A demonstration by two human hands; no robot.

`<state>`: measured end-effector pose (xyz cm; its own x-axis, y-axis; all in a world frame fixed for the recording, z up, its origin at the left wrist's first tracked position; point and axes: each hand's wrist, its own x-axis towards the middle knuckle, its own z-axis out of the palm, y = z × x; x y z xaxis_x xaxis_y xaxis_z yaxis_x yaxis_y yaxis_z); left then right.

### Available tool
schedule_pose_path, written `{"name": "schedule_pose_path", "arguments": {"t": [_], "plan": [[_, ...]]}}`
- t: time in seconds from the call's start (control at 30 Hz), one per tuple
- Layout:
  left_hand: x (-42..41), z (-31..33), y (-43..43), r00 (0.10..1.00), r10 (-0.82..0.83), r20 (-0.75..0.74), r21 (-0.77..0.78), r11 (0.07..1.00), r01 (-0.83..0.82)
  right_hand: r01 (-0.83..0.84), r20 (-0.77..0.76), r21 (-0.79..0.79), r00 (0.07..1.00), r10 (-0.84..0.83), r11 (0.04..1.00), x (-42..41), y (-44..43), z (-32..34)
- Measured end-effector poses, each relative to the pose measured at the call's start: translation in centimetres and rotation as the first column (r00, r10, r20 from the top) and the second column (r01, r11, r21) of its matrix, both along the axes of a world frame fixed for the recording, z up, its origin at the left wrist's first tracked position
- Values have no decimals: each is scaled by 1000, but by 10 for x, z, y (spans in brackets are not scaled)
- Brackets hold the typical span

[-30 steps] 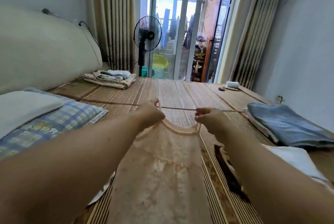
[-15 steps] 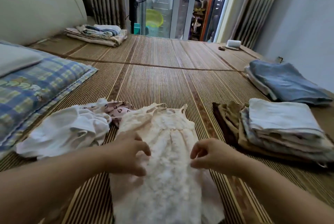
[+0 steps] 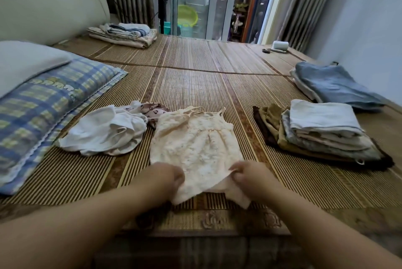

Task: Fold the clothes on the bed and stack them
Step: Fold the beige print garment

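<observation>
Cream lace dress (image 3: pixel 196 147), flat (straps up), hem pinched

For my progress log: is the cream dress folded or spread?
Spread: cream dress lies flat on the mat, both straps visible.

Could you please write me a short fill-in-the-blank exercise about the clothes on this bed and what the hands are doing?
1. The left hand and the right hand grip the cream dress at its ____, the end opposite the straps.
2. The dress's straps point ____ from the person.
3. The crumpled white garment lies to the ____ of the dress.
4. The folded stack lies to the ____ of the dress.
Missing words: hem; away; left; right.
</observation>
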<state>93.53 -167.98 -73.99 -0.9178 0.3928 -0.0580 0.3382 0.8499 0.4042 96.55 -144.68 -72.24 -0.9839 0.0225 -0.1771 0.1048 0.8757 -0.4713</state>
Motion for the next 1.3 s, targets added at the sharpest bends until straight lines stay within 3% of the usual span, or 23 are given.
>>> {"name": "schedule_pose_path", "arguments": {"t": [0.07, 0.13, 0.23, 0.33, 0.4, 0.47, 0.53, 0.57, 0.63, 0.7, 0.87, 0.97, 1.17, 1.3], "plan": [[-10, 11, 2, 990, 120, 73, 244, 961, -134, 170, -80, -255, 977, -196, 952, -10, 10, 9], [-13, 17, 7, 988, 100, 114, 389, 911, -137, 239, -85, -523, 941, -329, 818, -15, 12, 20], [1, 19, 28, 987, 15, 160, 270, 961, -58, 202, -84, -669, 936, -343, 716, -24, 0, 32], [4, 8, 54, 998, 47, 52, 178, 982, -56, 129, -84, -737, 956, -280, 663, -32, -17, 37], [-5, 9, 61, 990, 138, -33, 211, 969, -128, 73, -157, -711, 953, -258, 700, -36, -23, 39], [-22, 10, 55, 957, 289, 3, 354, 895, -271, 5, -262, -572, 947, -188, 820, -39, -16, 42], [-37, 16, 40, 942, 330, 65, 494, 809, -317, -25, -255, -245, 966, -39, 969, -39, -1, 41], [-42, 21, 30, 955, 298, 14, 491, 830, -266, -26, -212, -69, 977, 11, 997, -38, 7, 40], [-47, 30, 9, 978, 149, -145, 294, 950, -102, 9, -199, 188, 980, 29, 982, -36, 25, 36], [-50, 30, -7, 951, 44, -306, 26, 999, -38, 106, -282, 265, 959, -28, 958, -36, 42, 34], [-58, 28, -45, 870, 152, -469, -140, 960, -243, 324, -438, 65, 859, -265, 944, -32, 80, 39], [-59, 22, -63, 899, 251, -358, -25, 960, -278, 330, -375, -151, 853, -363, 932, -25, 95, 45], [-32, 14, -16, 998, 64, -1, 148, 987, -63, 114, -107, -424, 979, -175, 898, -17, 73, 51], [-26, 2, 24, 979, 191, 71, 200, 959, -202, 82, -113, -488, 981, -156, 869, -18, 58, 55]]}}
